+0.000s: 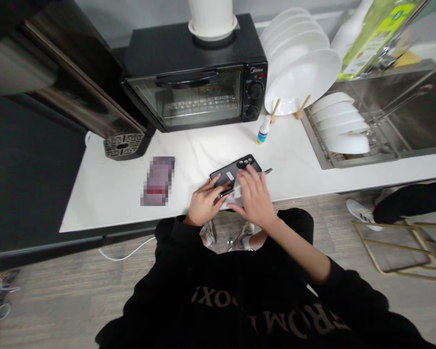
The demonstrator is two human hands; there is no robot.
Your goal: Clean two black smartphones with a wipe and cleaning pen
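Observation:
On the counter in front of me lies a dark phone case point(223, 175) with camera cutouts and a small white label. My left hand point(203, 202) is closed on the near left end of a slim, dark-edged phone point(225, 193), beside the case. The phone's far corner shows past my right fingers; most of its face is covered. My right hand point(255, 196) presses a white cloth point(236, 195) onto it, fingers bent over the cloth and slightly blurred. Behind the case stands a small spray bottle point(263, 131) with a blue and yellow label.
A pixelated, purplish flat item point(158, 182) lies to the left. Behind are a black toaster oven point(189, 97), a drinks machine point(123, 145) and a rack of white plates point(301, 72). At right, bowls point(339, 121) stand by the sink point(414, 106). Another person's shoe point(361, 213) shows below.

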